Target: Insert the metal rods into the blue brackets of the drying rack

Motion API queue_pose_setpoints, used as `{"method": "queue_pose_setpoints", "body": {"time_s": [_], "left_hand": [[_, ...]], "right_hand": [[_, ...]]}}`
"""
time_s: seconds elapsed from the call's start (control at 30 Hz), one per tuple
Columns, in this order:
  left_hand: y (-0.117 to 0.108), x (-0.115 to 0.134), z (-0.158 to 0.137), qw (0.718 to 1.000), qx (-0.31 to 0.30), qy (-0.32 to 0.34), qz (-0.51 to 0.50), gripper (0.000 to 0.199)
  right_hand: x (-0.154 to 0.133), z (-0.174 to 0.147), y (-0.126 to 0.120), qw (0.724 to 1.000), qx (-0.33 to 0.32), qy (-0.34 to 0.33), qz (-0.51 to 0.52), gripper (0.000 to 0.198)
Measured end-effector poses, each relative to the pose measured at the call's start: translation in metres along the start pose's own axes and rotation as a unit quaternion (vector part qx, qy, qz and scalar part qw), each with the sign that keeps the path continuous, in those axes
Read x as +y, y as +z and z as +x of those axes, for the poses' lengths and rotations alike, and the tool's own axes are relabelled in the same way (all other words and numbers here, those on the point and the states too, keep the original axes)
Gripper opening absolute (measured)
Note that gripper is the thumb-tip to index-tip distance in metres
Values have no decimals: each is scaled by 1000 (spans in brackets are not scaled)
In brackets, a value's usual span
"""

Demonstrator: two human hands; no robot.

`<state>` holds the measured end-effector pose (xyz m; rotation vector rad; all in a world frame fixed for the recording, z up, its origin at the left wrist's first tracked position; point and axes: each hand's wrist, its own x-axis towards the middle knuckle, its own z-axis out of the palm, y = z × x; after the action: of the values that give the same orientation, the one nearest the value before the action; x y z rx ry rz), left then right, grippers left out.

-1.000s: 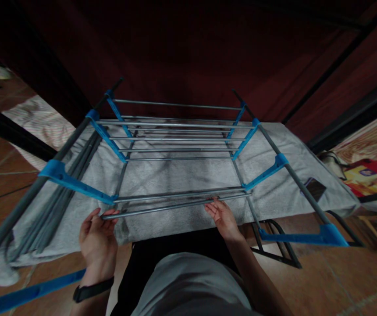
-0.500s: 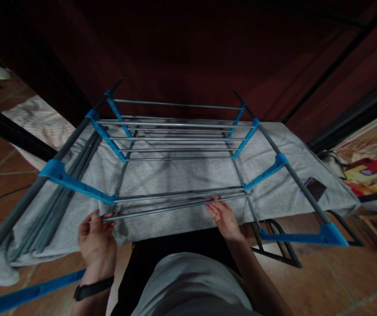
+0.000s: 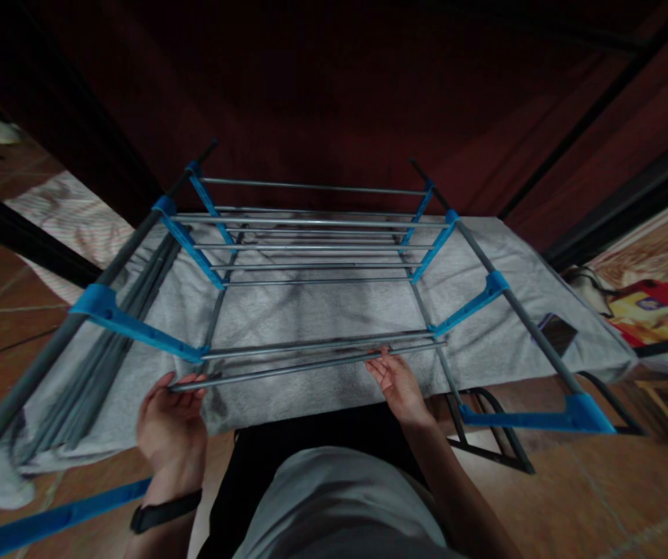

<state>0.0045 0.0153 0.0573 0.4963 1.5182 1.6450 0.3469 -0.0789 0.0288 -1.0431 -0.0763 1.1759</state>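
Head view: loose rod [image 3: 287,370] has slid slightly leftward through the hands, parallel-ish to the bench's near edge.
Left hand [image 3: 172,423]: rod's left end now pokes further over its half-curled fingers; thumb looks less wrapped around than half a second ago, can't tell if it's pinching. Right hand [image 3: 393,382]: fingertips gripping the rod near its right end, barely moved. Rod sits above the near edge of the grey-covered bench [image 3: 322,307], in front of the fitted crossbar [image 3: 316,344]; right end is just beside the right bracket [image 3: 465,309], contact unclear. Left end lies clear of the left bracket [image 3: 141,332]. Reads as an alignment shift, rod not seated. Spare tubes [image 3: 92,384] at bench's left end.
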Motion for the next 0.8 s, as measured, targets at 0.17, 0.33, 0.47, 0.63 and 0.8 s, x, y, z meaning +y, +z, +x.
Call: {"method": "queue_pose_setpoints", "body": {"time_s": [0.17,0.33,0.47,0.63,0.8], "left_hand": [[-2,-1,-3,999,-5,-5,-40,13],[-5,-4,0,999,-2,-5,-51,10],[-6,-5,2,998,13,-11,-57,7],[-3,-1,-2,997,29,-16,-67,8],[-2,2,-5,996,35,-34,-74,12]], "right_hand": [[-3,-1,2,1000,-31,0,0,29],[-3,-4,5,999,-35,-8,-2,28],[-3,-6,8,999,-34,-12,7,29],[-6,-6,12,999,-40,-7,12,29],[-9,-6,16,999,-38,-9,7,28]]}}
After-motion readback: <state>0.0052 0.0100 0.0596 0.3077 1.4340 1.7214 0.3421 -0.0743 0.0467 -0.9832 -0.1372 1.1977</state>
